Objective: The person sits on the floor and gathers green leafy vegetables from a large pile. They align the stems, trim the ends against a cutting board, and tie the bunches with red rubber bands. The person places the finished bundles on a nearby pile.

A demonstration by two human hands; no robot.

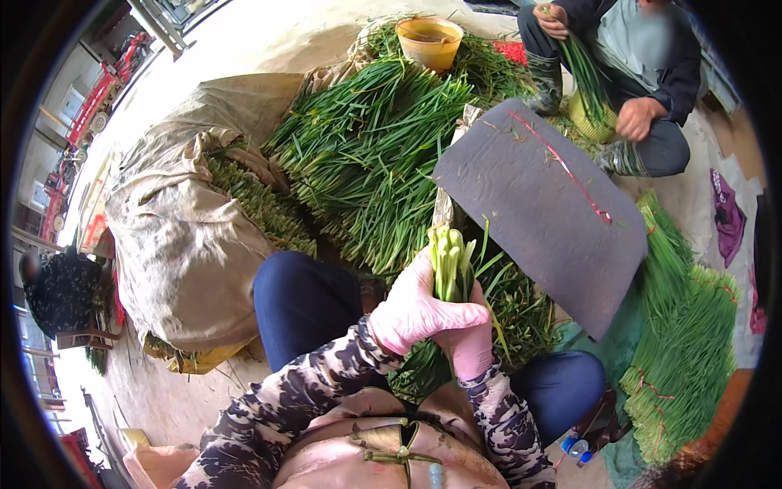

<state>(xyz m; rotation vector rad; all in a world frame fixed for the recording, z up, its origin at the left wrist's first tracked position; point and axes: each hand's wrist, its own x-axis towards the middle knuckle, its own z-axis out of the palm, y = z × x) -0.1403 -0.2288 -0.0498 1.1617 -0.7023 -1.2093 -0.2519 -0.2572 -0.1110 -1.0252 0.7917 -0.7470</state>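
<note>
A bunch of Chinese chives [449, 266] stands between my hands, its pale cut ends pointing up and its leaves hanging towards my lap. Around the stalks wraps my left hand [406, 308], in a pink glove, with the thumb across the front. My right hand [467, 351], gloved alike, grips the same bunch from the right and just below, partly hidden by the left. Before me lies a large heap of loose chives [379, 153]. To its right, a dark grey board [544, 208] carries a strand of red twine [562, 159].
Cloth sacking [189, 244] covers more chives on the left. A yellow bucket [431, 43] stands behind the heap. Tied chive bundles [684, 367] lie at right, near a plastic bottle [575, 449]. Opposite sits a person [635, 67] holding chives; another person [61, 293] is at far left.
</note>
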